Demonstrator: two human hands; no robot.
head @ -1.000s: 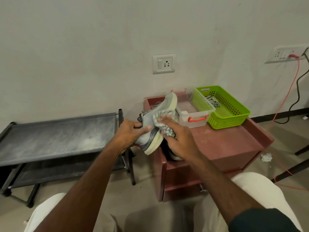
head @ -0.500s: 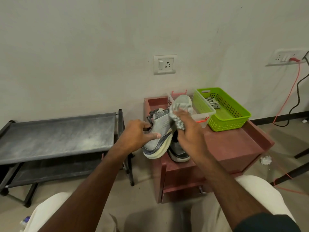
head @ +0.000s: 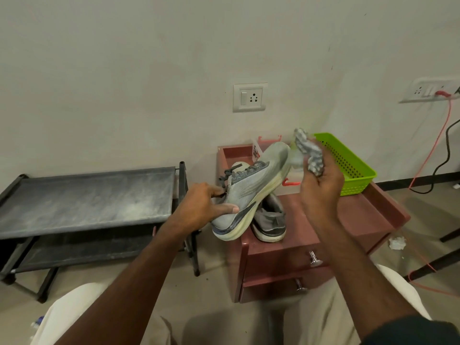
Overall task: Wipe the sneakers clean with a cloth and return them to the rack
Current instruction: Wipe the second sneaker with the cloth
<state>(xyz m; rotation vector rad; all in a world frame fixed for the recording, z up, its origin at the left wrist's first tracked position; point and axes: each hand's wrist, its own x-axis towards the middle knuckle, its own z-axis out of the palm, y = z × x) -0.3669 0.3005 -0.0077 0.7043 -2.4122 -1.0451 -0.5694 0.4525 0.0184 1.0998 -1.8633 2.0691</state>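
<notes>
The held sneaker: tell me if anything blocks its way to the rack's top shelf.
Nothing visible does. The left hand holds the held sneaker just right of the rack, whose top shelf shows only pale dust. The rack's corner post stands between them and would need clearing from above.

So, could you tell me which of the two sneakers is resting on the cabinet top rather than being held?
The darker grey sneaker resting on the red cabinet; the lighter sneaker is gripped in the left hand, raised in front of it.
</notes>
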